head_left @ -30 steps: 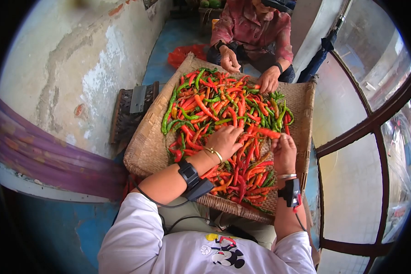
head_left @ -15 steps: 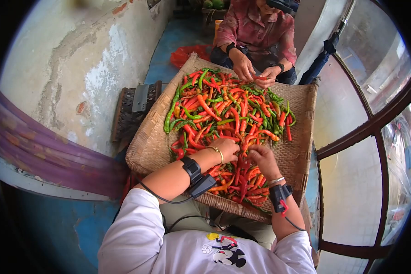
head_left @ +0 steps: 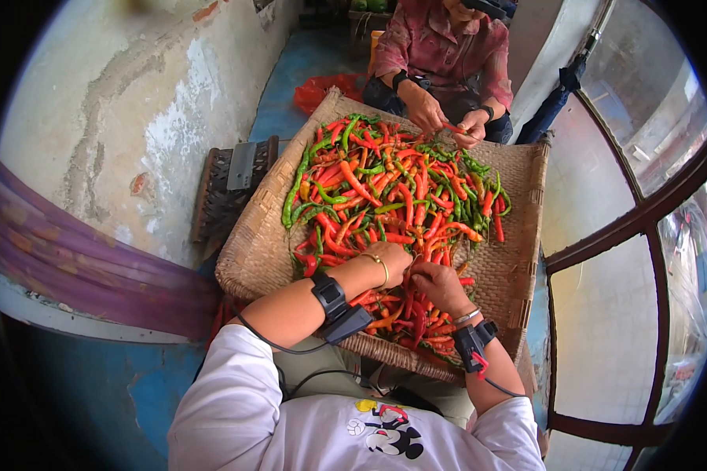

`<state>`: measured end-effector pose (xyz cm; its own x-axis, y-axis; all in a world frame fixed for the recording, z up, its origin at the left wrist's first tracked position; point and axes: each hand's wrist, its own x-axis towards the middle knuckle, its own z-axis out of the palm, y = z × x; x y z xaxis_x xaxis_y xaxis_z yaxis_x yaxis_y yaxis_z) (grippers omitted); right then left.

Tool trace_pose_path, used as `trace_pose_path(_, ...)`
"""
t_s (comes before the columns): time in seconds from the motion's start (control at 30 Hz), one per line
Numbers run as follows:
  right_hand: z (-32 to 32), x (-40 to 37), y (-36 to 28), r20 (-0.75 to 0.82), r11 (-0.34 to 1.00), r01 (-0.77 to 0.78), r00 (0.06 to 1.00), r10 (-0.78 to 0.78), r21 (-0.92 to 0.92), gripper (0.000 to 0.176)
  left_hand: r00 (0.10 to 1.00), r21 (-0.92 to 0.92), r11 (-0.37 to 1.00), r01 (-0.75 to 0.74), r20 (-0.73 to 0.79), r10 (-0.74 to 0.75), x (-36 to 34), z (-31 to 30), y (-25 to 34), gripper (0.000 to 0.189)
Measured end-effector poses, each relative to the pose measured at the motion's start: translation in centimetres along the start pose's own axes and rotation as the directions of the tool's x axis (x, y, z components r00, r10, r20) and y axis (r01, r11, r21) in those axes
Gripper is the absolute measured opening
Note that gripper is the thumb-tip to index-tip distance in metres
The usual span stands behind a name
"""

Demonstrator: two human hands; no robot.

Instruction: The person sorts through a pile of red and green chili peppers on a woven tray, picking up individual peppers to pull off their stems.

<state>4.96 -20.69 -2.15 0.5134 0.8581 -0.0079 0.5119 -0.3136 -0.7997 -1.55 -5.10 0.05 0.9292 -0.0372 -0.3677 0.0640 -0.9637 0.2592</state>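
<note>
A heap of red, orange and green chili peppers (head_left: 369, 184) lies on a woven bamboo tray (head_left: 251, 255) in front of me. Over the near part of the heap, my left hand (head_left: 389, 263) is closed, apparently round a red chili pepper that its fingers mostly hide. Close beside it, my right hand (head_left: 440, 286) is closed in a pinch, fingertips nearly meeting the left ones. Whatever lies between its fingertips is too hidden to make out. More red chili peppers (head_left: 418, 322) lie just below both hands.
Across the tray a co-worker in a red patterned shirt (head_left: 448, 55) holds a red chili between both hands. A red plastic bag (head_left: 326, 93) lies on the blue floor behind. A wall stands left, framed glass panes (head_left: 605, 330) right, and a dark folded umbrella (head_left: 554, 98) leans there.
My right hand has shifted slightly down and left, closer to my left hand, and has turned inward. The left hand has barely moved. The co-worker's hands have drawn slightly apart on their chili.
</note>
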Motion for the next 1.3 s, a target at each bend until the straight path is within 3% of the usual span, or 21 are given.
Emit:
trace_pose_path(0.13, 0.0, -0.1, 0.2, -0.065, 0.998, -0.023, 0.998, 0.027, 0.059, 0.015, 0.998, -0.165, 0.986, -0.008, -0.058, -0.001, -0.3, -0.4, 0.0, 0.024)
trace_pose_path(0.2, -0.2, -0.1, -0.1, -0.076, 0.972, -0.106, 0.989, 0.124, 0.212, 0.015, 0.983, -0.311, 0.949, -0.062, -0.182, 0.005, -0.2, -0.3, -0.2, 0.025)
trace_pose_path(0.33, -0.1, 0.0, -0.2, -0.138, 0.939, -0.081, 0.981, 0.133, 0.333, 0.017, 0.964, -0.511, 0.856, -0.076, -0.256, -0.067, -0.2, -0.5, -0.1, 0.026)
trace_pose_path(0.4, -0.4, -0.1, -1.0, -0.018, 0.863, -0.156, 0.982, 0.188, 0.481, 0.019, 0.927, -0.774, 0.596, -0.215, -0.353, -0.124, 0.3, 0.0, -0.3, 0.027)
trace_pose_path(0.47, -0.3, -0.3, -1.6, 0.048, 0.834, -0.167, 0.985, 0.167, 0.526, 0.019, 0.922, -0.817, 0.507, -0.273, -0.372, -0.103, 0.5, 0.1, -0.2, 0.029)
trace_pose_path(0.53, 0.1, -0.5, -2.2, 0.115, 0.802, -0.183, 0.983, 0.143, 0.569, 0.020, 0.898, -0.892, 0.260, -0.370, -0.415, -0.146, 0.2, -0.2, 0.3, 0.034)
trace_pose_path(0.6, 0.5, -0.6, -2.5, 0.149, 0.789, -0.181, 0.982, 0.115, 0.588, 0.022, 0.906, -0.907, 0.202, -0.369, -0.400, -0.140, 0.5, 0.2, 0.2, 0.038)
trace_pose_path(0.67, 0.7, -0.7, -2.7, 0.172, 0.762, -0.200, 0.978, 0.117, 0.616, 0.023, 0.882, -0.897, -0.006, -0.443, -0.435, -0.183, 0.7, 0.5, 0.3, 0.041)
trace_pose_path(0.7, 0.9, -0.6, -2.8, 0.175, 0.732, -0.208, 0.977, 0.122, 0.649, 0.023, 0.883, -0.897, -0.007, -0.442, -0.433, -0.183, 0.8, 0.5, 0.2, 0.041)
trace_pose_path(0.77, 1.0, -0.6, -2.8, 0.181, 0.699, -0.219, 0.975, 0.129, 0.681, 0.022, 0.885, -0.874, -0.168, -0.457, -0.427, -0.184, 0.9, 0.5, 0.1, 0.042)
trace_pose_path(0.87, 0.7, -0.5, -3.0, 0.145, 0.711, -0.203, 0.979, 0.143, 0.673, 0.022, 0.893, -0.876, -0.217, -0.430, -0.377, -0.246, 0.3, -0.2, 0.2, 0.045)
trace_pose_path(0.9, 0.6, -0.5, -2.8, 0.146, 0.713, -0.213, 0.977, 0.154, 0.668, 0.022, 0.895, -0.911, -0.123, -0.395, -0.351, -0.277, 0.6, 0.1, -0.2, 0.040)
trace_pose_path(0.93, 0.5, -0.5, -2.6, 0.147, 0.715, -0.222, 0.975, 0.166, 0.663, 0.022, 0.894, -0.910, -0.123, -0.395, -0.351, -0.278, 0.9, 0.5, -0.4, 0.040)
trace_pose_path(0.97, 0.3, -0.4, -2.4, 0.149, 0.715, -0.223, 0.975, 0.166, 0.663, 0.022, 0.781, -0.844, 0.274, -0.462, -0.533, -0.325, 1.1, 0.9, -0.5, 0.035)
trace_pose_path(1.0, 0.2, -0.4, -2.3, 0.127, 0.749, -0.219, 0.976, 0.179, 0.626, 0.023, 0.651, -0.648, 0.631, -0.426, -0.704, -0.284, 1.0, 0.9, -0.5, 0.030)
trace_pose_path(1.03, 0.0, -0.4, -2.2, 0.105, 0.780, -0.216, 0.976, 0.191, 0.587, 0.024, 0.625, -0.558, 0.702, -0.442, -0.753, -0.205, 0.9, 0.7, -0.6, 0.019)
trace_pose_path(1.07, -0.2, -0.4, -2.4, 0.106, 0.779, -0.217, 0.976, 0.192, 0.588, 0.024, 0.627, -0.559, 0.702, -0.441, -0.752, -0.205, 0.9, 0.6, -0.7, 0.019)
trace_pose_path(1.13, -0.8, -0.5, -3.0, 0.067, 0.779, -0.203, 0.977, 0.204, 0.594, 0.027, 0.626, -0.362, 0.855, -0.371, -0.778, -0.057, 0.6, 0.1, -0.6, 0.018)
trace_pose_path(1.2, -1.3, -0.6, -3.0, 0.067, 0.769, -0.210, 0.975, 0.213, 0.604, 0.029, 0.619, -0.372, 0.848, -0.378, -0.783, -0.068, 0.6, 0.0, -0.7, 0.021)
trace_pose_path(1.27, -2.0, -0.6, -2.9, 0.011, 0.724, -0.178, 0.973, 0.229, 0.666, 0.028, 0.713, -0.395, 0.818, -0.418, -0.701, 0.025, 0.7, -0.2, -1.2, 0.022)
trace_pose_path(1.3, -2.3, -0.5, -2.6, -0.012, 0.700, -0.180, 0.966, 0.260, 0.692, 0.026, 0.708, -0.371, 0.830, -0.416, -0.705, 0.040, 0.4, -0.3, -1.0, 0.024)
